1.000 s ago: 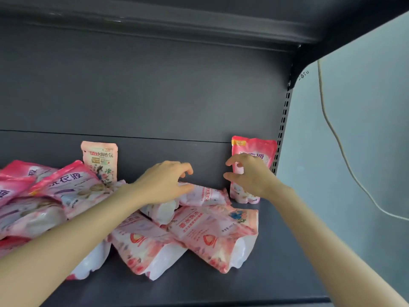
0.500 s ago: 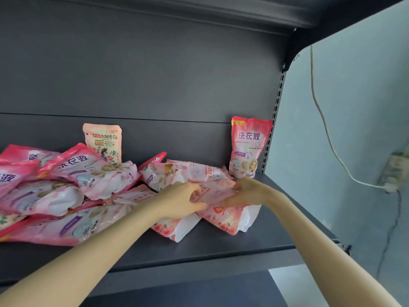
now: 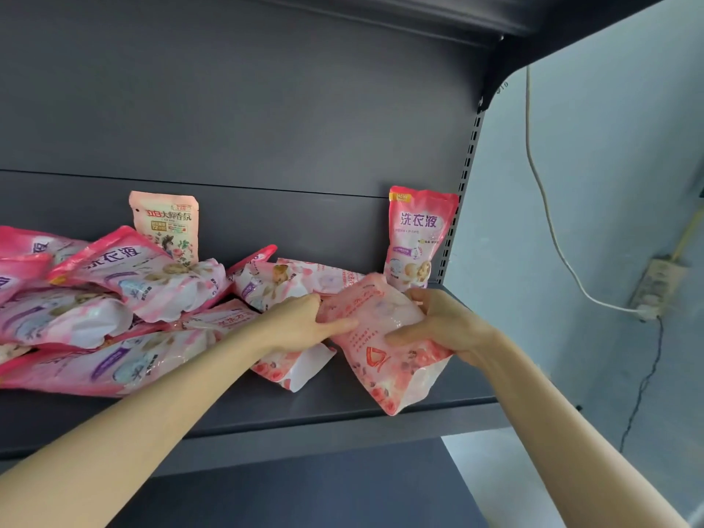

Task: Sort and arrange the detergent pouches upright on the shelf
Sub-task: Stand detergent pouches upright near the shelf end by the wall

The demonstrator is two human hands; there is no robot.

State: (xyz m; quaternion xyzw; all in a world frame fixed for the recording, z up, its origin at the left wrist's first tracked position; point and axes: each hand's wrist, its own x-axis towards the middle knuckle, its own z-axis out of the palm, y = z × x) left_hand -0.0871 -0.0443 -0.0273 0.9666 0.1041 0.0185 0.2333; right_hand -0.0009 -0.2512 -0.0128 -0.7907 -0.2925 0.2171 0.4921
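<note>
Both hands grip one pink rose-print pouch (image 3: 384,360), lifted and tilted near the front right of the dark shelf (image 3: 343,409). My left hand (image 3: 301,325) holds its left upper edge and my right hand (image 3: 445,325) holds its right side. Behind it a pink pouch (image 3: 419,238) stands upright in the back right corner. A peach pouch (image 3: 165,226) stands upright against the back panel. Several pink pouches (image 3: 114,299) lie in a heap on the left, and one more rose-print pouch (image 3: 293,367) lies flat under my left wrist.
The shelf's slotted right upright (image 3: 463,184) stands beside the corner pouch. Beyond it is a pale wall with a hanging white cable (image 3: 548,222) and a socket strip (image 3: 659,287). Another shelf board (image 3: 304,489) lies below.
Both hands came down from the upright corner pouch, took the rose-print pouch from the pile and raised and tilted it to the right. The camera drew back.
</note>
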